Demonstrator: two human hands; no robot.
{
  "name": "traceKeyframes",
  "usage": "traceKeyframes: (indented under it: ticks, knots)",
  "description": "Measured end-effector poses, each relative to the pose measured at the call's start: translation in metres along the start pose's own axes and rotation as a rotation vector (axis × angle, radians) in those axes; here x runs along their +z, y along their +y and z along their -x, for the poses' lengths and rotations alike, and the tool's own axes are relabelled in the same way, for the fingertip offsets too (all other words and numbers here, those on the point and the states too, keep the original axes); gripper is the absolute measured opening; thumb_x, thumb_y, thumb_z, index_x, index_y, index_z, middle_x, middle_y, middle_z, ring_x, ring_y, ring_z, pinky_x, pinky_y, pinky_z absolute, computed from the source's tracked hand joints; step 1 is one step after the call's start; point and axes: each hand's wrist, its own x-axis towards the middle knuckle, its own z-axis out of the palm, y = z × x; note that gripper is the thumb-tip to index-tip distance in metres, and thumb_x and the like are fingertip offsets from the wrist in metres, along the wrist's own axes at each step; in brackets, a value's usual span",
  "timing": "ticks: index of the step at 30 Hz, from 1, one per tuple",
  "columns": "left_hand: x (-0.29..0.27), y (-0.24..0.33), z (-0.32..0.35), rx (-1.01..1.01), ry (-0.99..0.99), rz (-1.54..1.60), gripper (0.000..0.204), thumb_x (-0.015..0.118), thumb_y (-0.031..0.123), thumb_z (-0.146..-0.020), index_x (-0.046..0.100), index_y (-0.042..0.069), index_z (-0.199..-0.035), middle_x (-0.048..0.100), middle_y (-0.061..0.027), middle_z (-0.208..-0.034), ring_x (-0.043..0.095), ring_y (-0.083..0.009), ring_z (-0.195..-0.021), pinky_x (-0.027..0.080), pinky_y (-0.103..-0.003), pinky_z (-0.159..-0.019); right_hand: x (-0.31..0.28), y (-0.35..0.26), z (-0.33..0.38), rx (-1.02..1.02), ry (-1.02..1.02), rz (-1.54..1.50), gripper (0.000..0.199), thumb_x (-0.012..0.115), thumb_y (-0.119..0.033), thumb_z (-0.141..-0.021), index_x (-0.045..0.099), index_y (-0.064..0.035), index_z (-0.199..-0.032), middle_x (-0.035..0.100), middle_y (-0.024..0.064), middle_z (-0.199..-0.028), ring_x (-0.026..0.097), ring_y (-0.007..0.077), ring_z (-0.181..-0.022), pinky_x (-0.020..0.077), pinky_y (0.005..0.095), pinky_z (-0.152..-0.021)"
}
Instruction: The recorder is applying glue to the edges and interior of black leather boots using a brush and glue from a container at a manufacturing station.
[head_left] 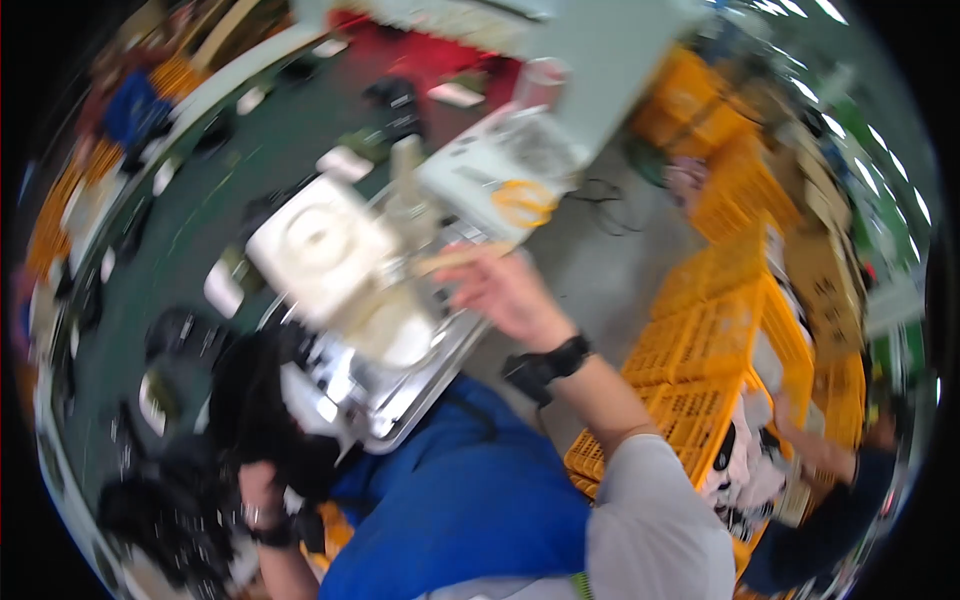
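In my right hand (505, 295), the fingers pinch a thin tan stick (460, 258) that points left toward the cream pots. Motion blur hides the stick's far end. My left hand (262, 490) is closed at the lower edge of a black, soft-looking item (255, 400); blur keeps its kind from showing. Between the hands lies a shiny metal tray (400, 435). On it stand a white square container (320, 245) with a round raised top and a cream pot (390, 325). A whitish upright bottle-like thing (408, 195) is just behind.
A dark green belt (190, 250) on my left carries black items and pale pieces. Behind the tray, a white box (500, 165) holds a yellow ring (523, 203). Orange crates (690, 360) line the right, where another person's arm (820, 455) reaches in. More black items (170, 520) are piled lower left.
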Motion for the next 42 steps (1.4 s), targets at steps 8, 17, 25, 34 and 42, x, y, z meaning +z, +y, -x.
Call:
traceKeyframes:
  ticks: [8, 17, 25, 34, 42]
  knots:
    - [0.02, -0.02, -0.021, -0.269, -0.501, 0.223, 0.088, 0.082, 0.03, -0.057, 0.038, 0.0, -0.128, 0.05, -0.0081, -0.122, 0.045, -0.0177, -0.112, 0.034, -0.033, -0.096, 0.034, -0.017, -0.018, -0.14, -0.162, 0.032, 0.021, 0.052, -0.021, -0.089, 0.056, -0.0029, -0.098, 0.054, 0.0002, -0.067, 0.047, 0.0078, -0.056, 0.0411, 0.0215, -0.054]
    - [0.038, -0.01, -0.024, -0.36, -0.683, 0.368, 0.095, 0.081, 0.037, -0.056, 0.034, 0.001, -0.13, 0.045, -0.0101, -0.127, 0.042, -0.0189, -0.114, 0.032, -0.034, -0.098, 0.1, -0.024, -0.006, -0.726, -0.731, 1.036, 0.015, 0.059, -0.01, -0.08, 0.062, 0.0009, -0.089, 0.06, 0.009, -0.072, 0.057, 0.0181, -0.062, 0.0429, 0.027, -0.055]
    - [0.034, -0.002, -0.012, -0.303, -0.607, 0.351, 0.096, 0.083, 0.028, -0.055, 0.032, 0.001, -0.131, 0.044, -0.0096, -0.128, 0.041, -0.0177, -0.114, 0.031, -0.033, -0.098, 0.087, -0.016, 0.0, -0.618, -0.616, 1.056, 0.012, 0.059, -0.004, -0.077, 0.062, 0.0003, -0.088, 0.06, 0.0088, -0.072, 0.055, 0.0171, -0.061, 0.0407, 0.0255, -0.054]
    - [0.061, 0.036, -0.017, 0.136, -0.39, -0.394, 0.088, 0.079, 0.016, -0.058, 0.033, 0.0, -0.131, 0.051, -0.0125, -0.12, 0.051, -0.0208, -0.106, 0.036, -0.031, -0.094, 0.103, -0.002, -0.002, -0.579, -0.328, 1.17, 0.01, 0.059, -0.007, -0.08, 0.062, 0.0003, -0.087, 0.061, 0.0049, -0.069, 0.055, 0.0109, -0.06, 0.0415, 0.0229, -0.054]
    - [0.079, 0.027, -0.003, 0.469, 0.013, -0.959, 0.086, 0.075, 0.006, -0.049, 0.04, 0.002, -0.127, 0.054, -0.0148, -0.11, 0.053, -0.029, -0.098, 0.038, -0.036, -0.084, 0.113, 0.009, -0.008, -0.575, -0.251, 1.192, 0.013, 0.06, -0.011, -0.081, 0.062, 0.002, -0.084, 0.059, 0.0033, -0.064, 0.051, 0.0068, -0.055, 0.0389, 0.0214, -0.049]
